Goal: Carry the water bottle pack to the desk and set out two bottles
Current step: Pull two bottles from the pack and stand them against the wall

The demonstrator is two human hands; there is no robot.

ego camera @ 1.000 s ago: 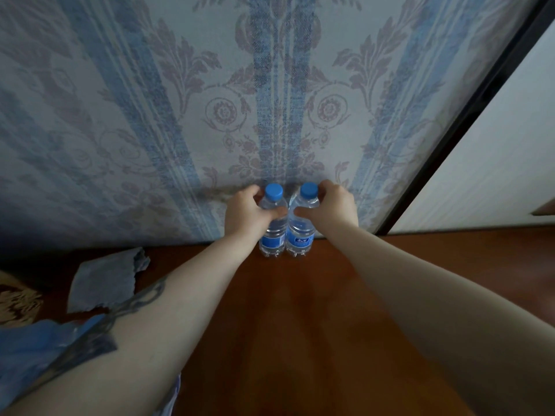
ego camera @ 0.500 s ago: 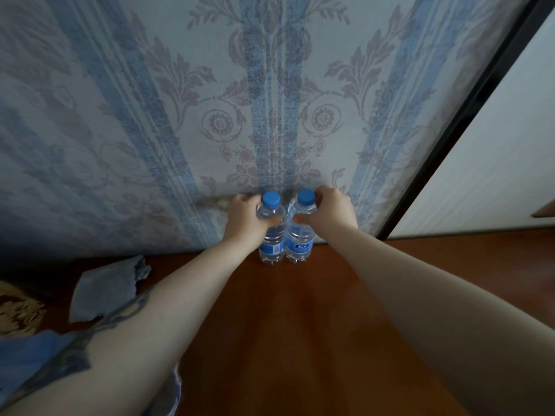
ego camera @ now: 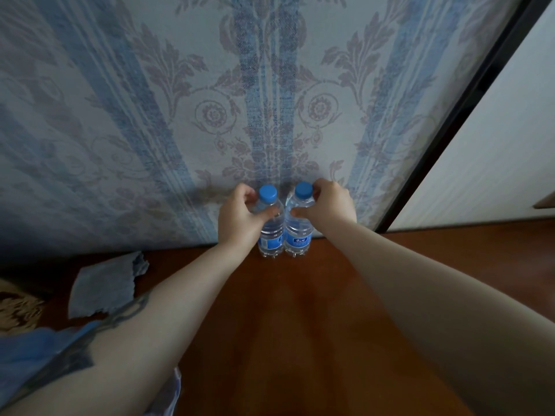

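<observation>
Wallpaper (ego camera: 150, 100) fills most of the view, pale blue with stripes and floral scrolls, and below it runs the reddish-brown desk (ego camera: 300, 340), glossy enough to throw soft reflections. A torn scrap of blue plastic wrap (ego camera: 102, 288) lies at the left on the desktop (probably off the pack, but that's my guess).

Both bottles stand upright at the very back of the desk, right against the wall and touching each other. The left hand (ego camera: 240, 219) is wrapped around the shoulder of the left bottle (ego camera: 271, 235), thumb across the front. The right hand (ego camera: 329, 205) grips the right bottle (ego camera: 297, 235) the same way, fingers curled up by its cap.

Looks to me like the setting-out step is basically at its end. To do it well, I'd make sure each base sits flat before letting go, then open the fingers outward and pull straight back so a knuckle doesn't tip anything. They're tall and narrow, so a nudge near the cap would topple them.

The bottles themselves: clear ribbed plastic, full of water, blue screw caps, blue label with white print low on the body.
</observation>
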